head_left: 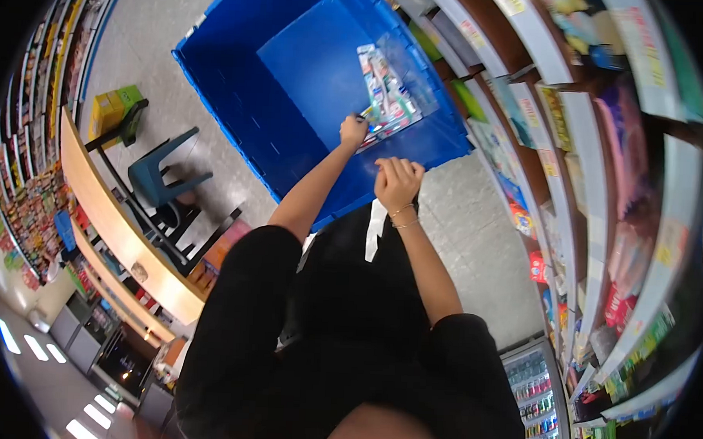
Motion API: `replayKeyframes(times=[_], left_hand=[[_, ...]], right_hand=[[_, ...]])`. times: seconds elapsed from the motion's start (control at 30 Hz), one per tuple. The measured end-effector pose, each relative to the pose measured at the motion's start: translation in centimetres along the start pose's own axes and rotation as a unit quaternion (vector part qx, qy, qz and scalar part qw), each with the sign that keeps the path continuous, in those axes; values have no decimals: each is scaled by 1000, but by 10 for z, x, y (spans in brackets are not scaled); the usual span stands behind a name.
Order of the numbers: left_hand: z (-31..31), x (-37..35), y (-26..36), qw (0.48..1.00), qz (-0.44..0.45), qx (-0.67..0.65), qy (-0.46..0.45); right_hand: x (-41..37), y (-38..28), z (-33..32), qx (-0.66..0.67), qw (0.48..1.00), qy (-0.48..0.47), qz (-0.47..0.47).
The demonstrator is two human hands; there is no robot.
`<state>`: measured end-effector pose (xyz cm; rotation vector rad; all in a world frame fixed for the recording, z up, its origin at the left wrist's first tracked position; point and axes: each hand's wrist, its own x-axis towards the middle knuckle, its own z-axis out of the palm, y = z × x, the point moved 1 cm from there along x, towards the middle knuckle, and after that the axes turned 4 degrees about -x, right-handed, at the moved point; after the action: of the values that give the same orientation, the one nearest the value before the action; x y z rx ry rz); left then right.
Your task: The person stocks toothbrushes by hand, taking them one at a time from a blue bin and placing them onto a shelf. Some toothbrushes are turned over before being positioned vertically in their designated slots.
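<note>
Inside a large blue plastic bin (217,72), several blister packs that look like toothbrush packs (388,95) lie in a pile at the right side. My left hand (354,131) reaches into the bin at the near end of this pile. Its fingers are closed on the edge of a toothbrush pack (369,128), partly hidden by the hand. Over the bin's near rim is my right hand (398,182), with a thin bracelet on the wrist. Its fingers are curled in; what they hold, if anything, is hidden.
Stocked shelves (529,109) rise close along the right, beside the bin. At left are a wooden counter (123,233), a blue-grey stool (161,168) and a yellow-green box (114,113). A glass-door drinks fridge (536,396) stands at lower right. Grey tile floor (476,248) shows between.
</note>
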<state>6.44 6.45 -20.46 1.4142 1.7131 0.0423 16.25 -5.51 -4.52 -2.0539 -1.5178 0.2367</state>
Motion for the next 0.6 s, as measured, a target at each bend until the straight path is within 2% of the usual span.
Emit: replayKeyframes(times=[0.13,0.17,0.2,0.23,0.3,0.4,0.43,0.57,0.6], left_hand=[[45,43,-21,989,-129,-70,1],[59,56,-32,979,-135,-151,-23],[71,65,-42,961,-140,-233,-44],[78,66,-39,953,-144,-263,-34],[90,78,-44,924,-165,-343,-34],[81,71,-27,912,-201,-358,-31],[82,71,-27,903,-204,-377,-2],[79,76,-29,900,-208,-381,-48],[78,77,-29,936,-192,-294,-18]], right_hand=[[-11,11,9,12,999,28,-34],[-13,11,11,14,1000,15,-24],[-14,10,13,15,999,44,-28],[-13,11,16,14,996,77,-36],[-14,13,19,11,996,83,-34],[-17,13,20,10,995,95,-36],[-16,13,21,10,994,99,-39],[-15,14,19,14,995,95,-38],[-16,14,21,14,994,100,-42]])
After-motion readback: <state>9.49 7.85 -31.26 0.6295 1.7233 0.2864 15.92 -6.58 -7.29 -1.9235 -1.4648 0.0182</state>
